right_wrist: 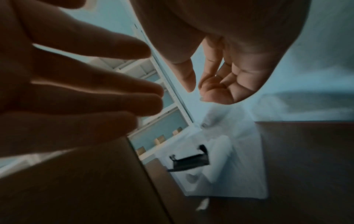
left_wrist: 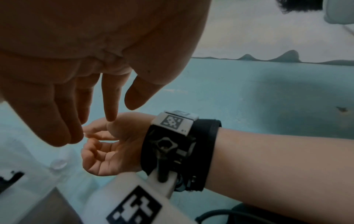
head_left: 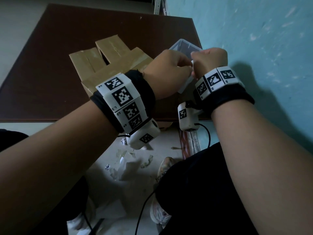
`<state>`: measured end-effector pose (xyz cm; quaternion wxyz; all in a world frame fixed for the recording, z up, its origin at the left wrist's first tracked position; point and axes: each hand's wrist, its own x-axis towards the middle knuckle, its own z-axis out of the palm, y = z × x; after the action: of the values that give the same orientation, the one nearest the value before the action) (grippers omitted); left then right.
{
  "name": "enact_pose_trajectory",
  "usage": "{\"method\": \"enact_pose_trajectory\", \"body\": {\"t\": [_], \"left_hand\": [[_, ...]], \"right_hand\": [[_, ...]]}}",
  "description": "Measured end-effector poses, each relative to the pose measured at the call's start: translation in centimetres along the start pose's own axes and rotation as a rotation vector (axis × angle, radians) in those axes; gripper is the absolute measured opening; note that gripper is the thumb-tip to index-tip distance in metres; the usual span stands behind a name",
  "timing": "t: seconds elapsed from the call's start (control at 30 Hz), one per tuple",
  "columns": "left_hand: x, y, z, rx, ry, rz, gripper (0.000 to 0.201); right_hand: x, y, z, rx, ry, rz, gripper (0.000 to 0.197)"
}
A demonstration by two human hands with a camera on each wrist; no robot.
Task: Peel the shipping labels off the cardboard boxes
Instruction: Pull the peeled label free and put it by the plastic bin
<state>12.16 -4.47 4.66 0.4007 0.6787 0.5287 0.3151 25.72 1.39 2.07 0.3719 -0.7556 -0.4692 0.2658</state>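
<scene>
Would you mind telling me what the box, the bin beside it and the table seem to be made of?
The box looks like plain brown cardboard, matte, with glossier tape strips along its flaps. The bin appears to be clear, smooth plastic, since its ribbed walls show through. The table has a dark brown, flat, low-sheen top, perhaps laminate or wood; the dim light leaves that open.

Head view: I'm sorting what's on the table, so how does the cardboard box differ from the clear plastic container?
The cardboard box is brown and opaque; the plastic container is see-through. The box stands left, its taped flaps up; the container sits right, by the wall, partly hidden. Both rest on the dark table.
</scene>
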Motion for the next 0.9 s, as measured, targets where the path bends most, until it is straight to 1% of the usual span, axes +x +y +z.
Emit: {"method": "enact_pose_trajectory", "body": {"t": [0.07,0.13,0.17,0.23,0.3,0.33,0.37,0.4,0.43,0.5,0.57,0.63,0.77,0.9], "left_hand": [[-0.5,0.2,-1.1,0.030,0.033,0.044,0.023],[-0.9,0.3,-2.4,0.059,0.064,0.073,0.022],[-1.2,0.2,-3.0,0.071,0.078,0.078,0.022],[-1.7,-0.1,-4.2,0.099,0.111,0.087,0.022],[-2.2,-0.6,-5.3,0.115,0.126,0.092,0.022],[-2.6,-0.9,-5.7,0.112,0.134,0.086,0.022],[-2.9,-1.2,-6.0,0.105,0.144,0.080,0.022],[-3.2,-1.5,-6.3,0.095,0.159,0.076,0.022],[-3.4,-1.8,-6.5,0.088,0.173,0.077,0.022],[-3.8,-2.4,-6.5,0.077,0.198,0.078,0.022],[-4.0,-3.0,-6.5,0.062,0.204,0.079,0.021],[-4.0,-3.3,-6.3,0.060,0.190,0.087,0.022],[-3.6,-3.3,-5.9,0.056,0.167,0.100,0.022],[-3.5,-3.0,-5.0,0.055,0.139,0.121,0.022]], "right_hand": [[-1.0,-1.1,0.2,0.029,0.006,-0.085,0.026],[-2.0,-2.1,0.6,0.086,0.002,-0.167,0.023],[-2.5,-2.5,1.1,0.103,-0.016,-0.177,0.020],[-3.7,-3.7,2.3,0.144,-0.016,-0.172,0.020],[-3.8,-4.3,3.0,0.193,0.091,-0.143,0.020],[-3.5,-4.3,2.9,0.166,0.087,-0.125,0.022],[-3.1,-4.1,2.5,0.101,0.030,-0.107,0.025],[-2.5,-3.7,1.9,0.028,-0.056,-0.079,0.022],[-1.9,-3.2,1.2,-0.034,-0.107,-0.052,0.016],[-0.8,-2.4,0.1,-0.122,-0.131,-0.016,0.033],[-0.8,-2.2,0.3,-0.164,-0.154,-0.007,0.040],[-1.2,-1.9,0.9,-0.154,-0.156,-0.018,0.040],[-1.7,-1.0,2.0,-0.105,-0.138,-0.110,0.039],[-0.9,-0.1,2.7,-0.161,-0.219,-0.151,0.041]]}}
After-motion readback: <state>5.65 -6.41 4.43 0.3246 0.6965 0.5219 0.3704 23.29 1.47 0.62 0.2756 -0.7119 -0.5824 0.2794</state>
